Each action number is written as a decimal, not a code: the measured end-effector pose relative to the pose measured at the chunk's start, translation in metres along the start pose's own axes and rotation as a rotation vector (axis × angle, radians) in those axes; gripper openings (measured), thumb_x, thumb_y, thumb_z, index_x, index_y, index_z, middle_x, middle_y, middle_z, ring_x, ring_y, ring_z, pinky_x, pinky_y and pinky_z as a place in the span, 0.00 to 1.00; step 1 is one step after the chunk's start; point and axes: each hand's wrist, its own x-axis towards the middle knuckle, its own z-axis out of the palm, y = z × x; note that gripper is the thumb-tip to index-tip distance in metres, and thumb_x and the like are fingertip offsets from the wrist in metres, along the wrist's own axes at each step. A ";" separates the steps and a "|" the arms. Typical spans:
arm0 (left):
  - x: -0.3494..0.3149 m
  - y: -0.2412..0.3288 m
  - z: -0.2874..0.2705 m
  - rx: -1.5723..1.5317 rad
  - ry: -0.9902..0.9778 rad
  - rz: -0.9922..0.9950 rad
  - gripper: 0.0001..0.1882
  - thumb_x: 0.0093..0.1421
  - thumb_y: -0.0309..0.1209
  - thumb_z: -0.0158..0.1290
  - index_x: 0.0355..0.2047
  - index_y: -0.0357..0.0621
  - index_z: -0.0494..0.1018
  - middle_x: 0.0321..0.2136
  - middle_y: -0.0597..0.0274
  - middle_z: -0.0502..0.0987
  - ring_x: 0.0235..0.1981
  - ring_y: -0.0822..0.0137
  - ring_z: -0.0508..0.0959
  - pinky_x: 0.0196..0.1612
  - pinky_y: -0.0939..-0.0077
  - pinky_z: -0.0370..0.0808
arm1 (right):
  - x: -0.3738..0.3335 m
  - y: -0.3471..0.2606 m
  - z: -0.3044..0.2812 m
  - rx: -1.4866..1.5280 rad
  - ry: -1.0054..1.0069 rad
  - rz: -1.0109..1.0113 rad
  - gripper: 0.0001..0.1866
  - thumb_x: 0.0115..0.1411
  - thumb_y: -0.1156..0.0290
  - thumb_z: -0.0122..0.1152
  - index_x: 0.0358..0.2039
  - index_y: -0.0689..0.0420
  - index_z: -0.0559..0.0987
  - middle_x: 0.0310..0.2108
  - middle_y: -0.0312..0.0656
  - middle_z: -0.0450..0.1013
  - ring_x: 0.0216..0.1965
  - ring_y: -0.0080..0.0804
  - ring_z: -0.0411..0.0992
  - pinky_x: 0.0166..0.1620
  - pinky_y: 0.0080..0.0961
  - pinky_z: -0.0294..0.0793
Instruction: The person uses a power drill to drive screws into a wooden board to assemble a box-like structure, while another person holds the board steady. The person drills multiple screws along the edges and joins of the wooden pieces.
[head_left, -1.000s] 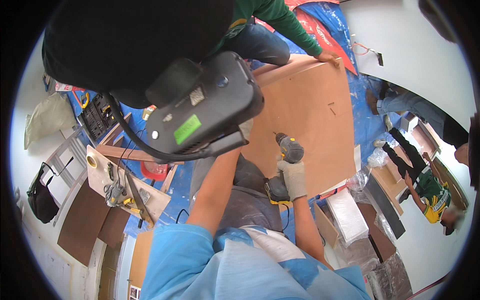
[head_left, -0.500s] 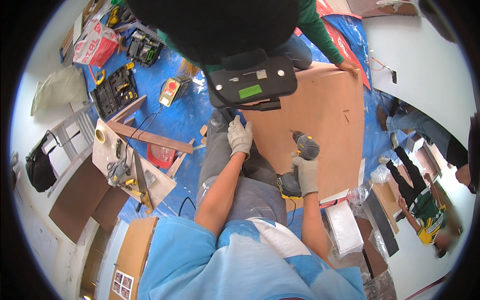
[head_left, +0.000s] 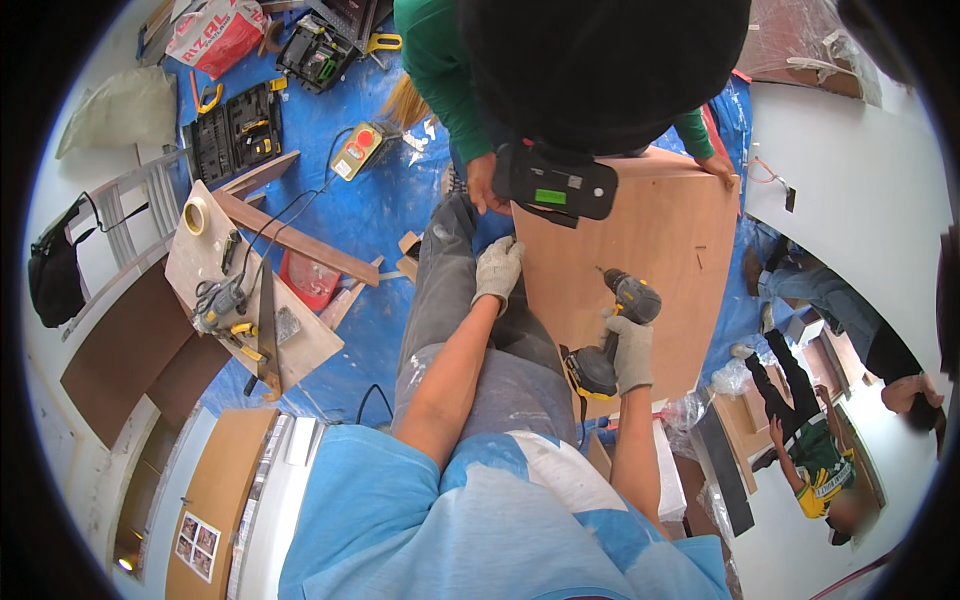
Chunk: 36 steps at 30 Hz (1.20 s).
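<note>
My gloved right hand is wrapped round the grip of a black and yellow cordless drill. The drill's bit points up and left over a light brown wooden panel, and its battery base hangs near my lap. Beside the panel's left edge, my gloved left hand has its fingers stretched out; whether the fingertips press on the edge is hard to tell. A co-worker in green sleeves bends over the far side. The co-worker's right-side hand rests on the panel's far corner, the other hand near the left corner.
At left, a board carries a handsaw, a corded power tool and a tape roll. An open tool case and a corded box lie on blue sheeting. Other people are at right.
The co-worker has leaned further right, and a second hand now shows near the panel's left corner. My view has shifted slightly. My left hand has come closer to the panel's edge; the drill stays held.
</note>
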 end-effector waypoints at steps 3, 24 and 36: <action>-0.004 0.004 -0.006 -0.046 0.045 0.039 0.24 0.67 0.45 0.54 0.56 0.42 0.78 0.51 0.44 0.81 0.55 0.45 0.78 0.60 0.53 0.73 | -0.004 0.002 0.000 0.004 -0.003 0.010 0.12 0.51 0.74 0.63 0.38 0.63 0.82 0.21 0.37 0.74 0.19 0.27 0.73 0.25 0.25 0.74; 0.066 0.033 0.040 -0.501 0.178 -0.101 0.18 0.67 0.35 0.57 0.53 0.39 0.77 0.46 0.50 0.84 0.48 0.54 0.82 0.51 0.64 0.76 | -0.006 0.015 0.003 0.002 0.025 -0.021 0.13 0.51 0.75 0.64 0.38 0.62 0.82 0.23 0.37 0.76 0.20 0.25 0.73 0.27 0.25 0.75; 0.097 -0.017 0.069 -0.711 0.198 -0.144 0.20 0.67 0.28 0.58 0.59 0.41 0.78 0.49 0.61 0.84 0.48 0.68 0.80 0.53 0.74 0.73 | 0.001 0.012 0.078 -0.425 -0.147 -0.366 0.25 0.51 0.71 0.70 0.51 0.63 0.81 0.32 0.42 0.81 0.34 0.31 0.82 0.41 0.31 0.81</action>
